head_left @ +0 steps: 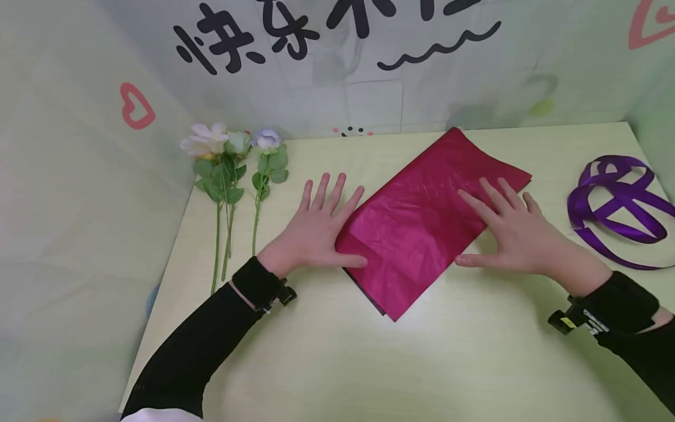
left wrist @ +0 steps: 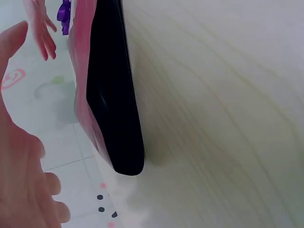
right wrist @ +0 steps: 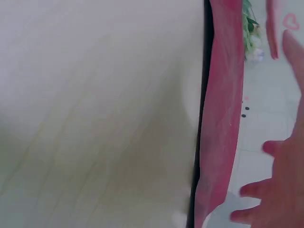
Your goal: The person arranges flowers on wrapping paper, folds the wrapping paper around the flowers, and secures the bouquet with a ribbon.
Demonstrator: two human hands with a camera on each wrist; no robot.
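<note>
while both hands lie flat, fingers spread | left hand (head_left: 316,225) and right hand (head_left: 514,231) press folded red paper (head_left: 422,217) down, gripping nothing | flowers (head_left: 232,176), ribbon (head_left: 617,205) set aside

Long black sleeves (head_left: 190,351) end in black wrist straps (head_left: 256,282) carrying small clipped-on devices (head_left: 566,320).

Table: I see a pale yellow-green wood-grain top (head_left: 327,363).
Backdrop: light cloth (head_left: 474,88), black characters, red hearts.
Light: soft, even.
</note>
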